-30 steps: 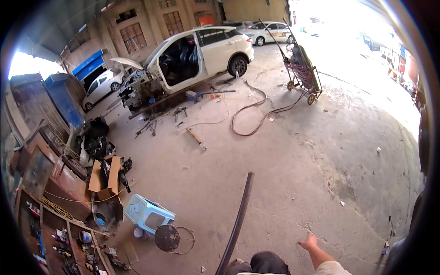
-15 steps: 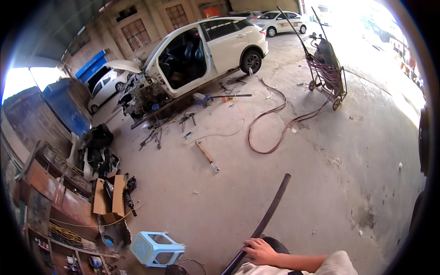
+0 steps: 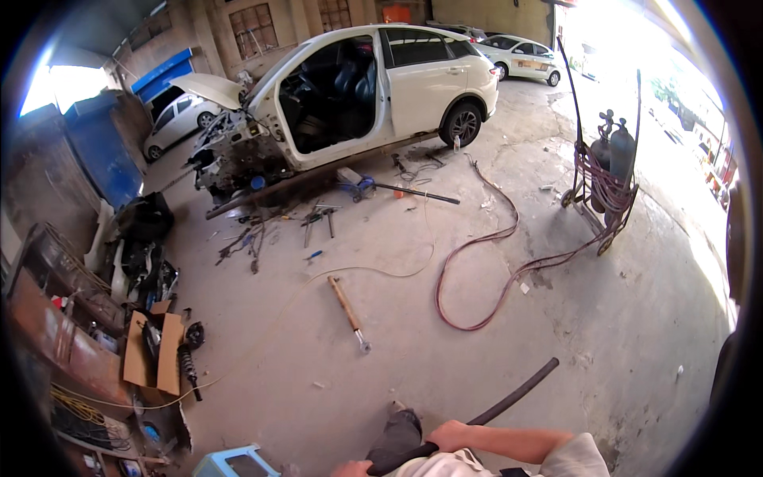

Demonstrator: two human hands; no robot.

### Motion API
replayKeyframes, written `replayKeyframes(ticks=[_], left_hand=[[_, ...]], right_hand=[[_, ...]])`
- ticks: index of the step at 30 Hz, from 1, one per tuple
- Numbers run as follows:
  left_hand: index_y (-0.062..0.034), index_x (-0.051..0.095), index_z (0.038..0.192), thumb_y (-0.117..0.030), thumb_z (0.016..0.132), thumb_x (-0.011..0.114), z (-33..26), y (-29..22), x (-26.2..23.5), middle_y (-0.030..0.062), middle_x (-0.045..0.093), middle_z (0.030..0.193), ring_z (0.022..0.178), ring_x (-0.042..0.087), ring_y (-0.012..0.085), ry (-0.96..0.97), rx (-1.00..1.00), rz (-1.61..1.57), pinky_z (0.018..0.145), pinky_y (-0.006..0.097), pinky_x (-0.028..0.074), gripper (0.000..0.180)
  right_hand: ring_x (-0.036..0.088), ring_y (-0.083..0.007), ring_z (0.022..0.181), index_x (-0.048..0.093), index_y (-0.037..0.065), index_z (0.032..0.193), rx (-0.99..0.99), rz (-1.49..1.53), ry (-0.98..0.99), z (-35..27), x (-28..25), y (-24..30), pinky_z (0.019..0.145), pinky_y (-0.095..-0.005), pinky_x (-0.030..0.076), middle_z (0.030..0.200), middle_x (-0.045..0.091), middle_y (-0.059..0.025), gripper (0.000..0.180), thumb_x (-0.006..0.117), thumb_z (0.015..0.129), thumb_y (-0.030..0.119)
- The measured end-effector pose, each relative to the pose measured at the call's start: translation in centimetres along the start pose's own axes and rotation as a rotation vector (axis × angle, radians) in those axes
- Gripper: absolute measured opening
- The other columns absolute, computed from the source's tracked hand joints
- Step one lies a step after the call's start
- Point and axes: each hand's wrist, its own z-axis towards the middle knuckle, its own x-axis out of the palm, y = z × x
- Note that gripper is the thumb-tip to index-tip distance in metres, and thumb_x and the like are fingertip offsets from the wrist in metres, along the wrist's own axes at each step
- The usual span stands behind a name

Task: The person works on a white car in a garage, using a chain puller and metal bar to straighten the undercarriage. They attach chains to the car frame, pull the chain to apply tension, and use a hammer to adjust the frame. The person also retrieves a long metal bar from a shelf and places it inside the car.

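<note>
Since a moment ago, the black hose (image 3: 509,397) swung lower across the concrete floor (image 3: 381,366).
My right hand (image 3: 449,436) grips it; my left hand (image 3: 352,470) shows barely, grip unclear.

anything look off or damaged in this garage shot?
Yes. The white car has its front end stripped, engine parts exposed, door open. Tools lie scattered on the floor beside it, and a red hose snakes loose from the gas-cylinder cart.

Matt black rubbery hose (image 3: 509,397) in right hand (image 3: 449,436); rough concrete floor (image 3: 636,318); glossy white car (image 3: 381,87).
</note>
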Motion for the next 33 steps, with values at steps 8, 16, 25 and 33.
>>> replayKeyframes(ticks=[8, 16, 25, 33], left_hand=[[-0.017, 0.065, 0.078, -0.043, 0.069, 0.059, 20.3, -6.1, -17.8, 0.0138, 0.065, 0.079, 0.079, 0.062, 0.0343, -0.066, 0.16, 0.375, 0.068, 0.046, 0.049, 0.028], [-0.0162, 0.064, 0.082, -0.038, 0.072, 0.057, 40.6, -10.9, -31.8, 0.0138, 0.065, 0.082, 0.082, 0.062, 0.0338, -0.139, 0.111, 0.357, 0.07, 0.046, 0.048, 0.025], [-0.0131, 0.062, 0.082, -0.027, 0.072, 0.058, 55.4, -18.0, -45.9, 0.0126, 0.064, 0.08, 0.08, 0.061, 0.0337, -0.161, 0.11, 0.22, 0.068, 0.045, 0.047, 0.017], [-0.0101, 0.06, 0.079, -0.018, 0.072, 0.058, 76.5, -18.8, -60.4, 0.0128, 0.063, 0.081, 0.083, 0.06, 0.0325, -0.177, 0.266, 0.108, 0.069, 0.043, 0.047, 0.011]], right_hand=[[0.063, -0.0319, 0.082, 0.058, 0.014, 0.1, 0.181, 0.044, 0.022, 0.7, -22.0, -9.4, 0.069, -0.0443, 0.049, 0.085, 0.065, -0.013, 0.04, 0.06, 0.07, 0.04], [0.062, -0.0331, 0.084, 0.056, 0.015, 0.105, 0.113, 0.0, 0.021, 10.3, -40.5, -25.4, 0.071, -0.0457, 0.05, 0.088, 0.065, -0.0148, 0.038, 0.06, 0.072, 0.033], [0.061, -0.0179, 0.058, 0.055, 0.006, 0.094, -0.001, 0.302, 0.431, 18.5, -64.8, -37.1, 0.055, -0.0333, 0.047, 0.068, 0.062, -0.0077, 0.026, 0.059, 0.074, 0.022], [0.055, -0.0169, 0.051, 0.055, 0.007, 0.094, 0.08, 0.375, 0.475, 31.2, -81.8, -46.9, 0.049, -0.0321, 0.045, 0.062, 0.057, -0.0057, 0.024, 0.059, 0.073, 0.019]])
